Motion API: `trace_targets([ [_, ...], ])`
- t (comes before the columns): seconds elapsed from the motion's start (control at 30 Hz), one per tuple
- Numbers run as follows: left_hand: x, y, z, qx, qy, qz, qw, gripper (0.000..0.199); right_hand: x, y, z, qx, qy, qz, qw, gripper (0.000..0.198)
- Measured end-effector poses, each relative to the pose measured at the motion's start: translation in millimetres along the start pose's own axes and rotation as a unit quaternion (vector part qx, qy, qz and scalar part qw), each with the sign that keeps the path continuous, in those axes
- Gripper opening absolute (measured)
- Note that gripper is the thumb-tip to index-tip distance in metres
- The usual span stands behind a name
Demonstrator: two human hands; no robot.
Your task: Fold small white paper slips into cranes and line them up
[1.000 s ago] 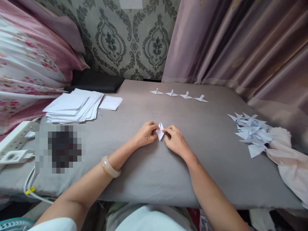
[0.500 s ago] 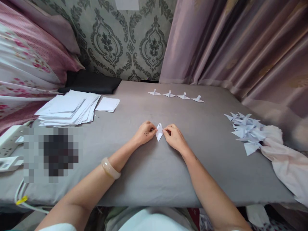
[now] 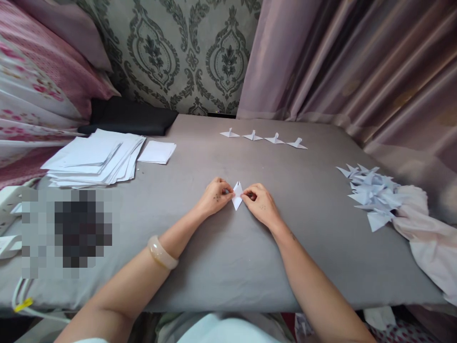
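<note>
A small white folded paper, diamond-shaped with a split top point, is between my hands over the middle of the table. My left hand pinches its left edge, fingers curled. On its right edge the thumb and fingertips of my right hand are closed. The lower point of the paper faces me. Farther back, several folded paper cranes stand in a row. At the right lies a heap of white folded paper pieces with sharp points.
A stack of white sheets and a smaller pile of paper squares lie at the left, before a black folded cloth. A power strip with cables is at the left edge; a pale cloth lies right. Part of the left is pixelated.
The view has shifted slightly. My right fingertips are a little closer to the folded paper's right edge; both hands otherwise keep nearly the same pose.
</note>
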State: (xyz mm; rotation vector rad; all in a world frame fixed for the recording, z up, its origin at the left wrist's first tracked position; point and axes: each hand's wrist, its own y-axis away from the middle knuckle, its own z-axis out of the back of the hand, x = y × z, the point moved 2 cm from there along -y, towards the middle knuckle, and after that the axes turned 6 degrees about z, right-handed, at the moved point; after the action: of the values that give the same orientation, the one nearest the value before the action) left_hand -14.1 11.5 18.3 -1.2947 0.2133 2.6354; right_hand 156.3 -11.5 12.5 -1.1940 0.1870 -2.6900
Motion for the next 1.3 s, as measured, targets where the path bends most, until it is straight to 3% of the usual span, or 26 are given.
trace_targets([
  [0.17, 1, 6, 1, 0.005, -0.023, -0.076, 0.997, 0.011, 5, 8, 6, 0.035, 0.008, 0.037, 0.999, 0.011],
  [0.4, -1, 12, 4, 0.02, -0.074, -0.15, 0.986, 0.012, 16, 18, 9, 0.038, 0.121, 0.099, 0.987, 0.016],
  [0.57, 0, 11, 3, 0.014, -0.059, -0.137, 0.989, 0.01, 20, 19, 9, 0.044, 0.142, 0.089, 0.985, 0.016],
  [0.9, -3, 6, 1, 0.001, -0.041, -0.046, 0.998, 0.016, 11, 7, 3, 0.036, 0.069, 0.001, 0.997, 0.019],
  [1.3, -4, 0, 4, 0.033, 0.0, 0.007, 0.999, 0.014, 5, -2, 0, 0.028, 0.027, -0.054, 0.998, 0.02],
])
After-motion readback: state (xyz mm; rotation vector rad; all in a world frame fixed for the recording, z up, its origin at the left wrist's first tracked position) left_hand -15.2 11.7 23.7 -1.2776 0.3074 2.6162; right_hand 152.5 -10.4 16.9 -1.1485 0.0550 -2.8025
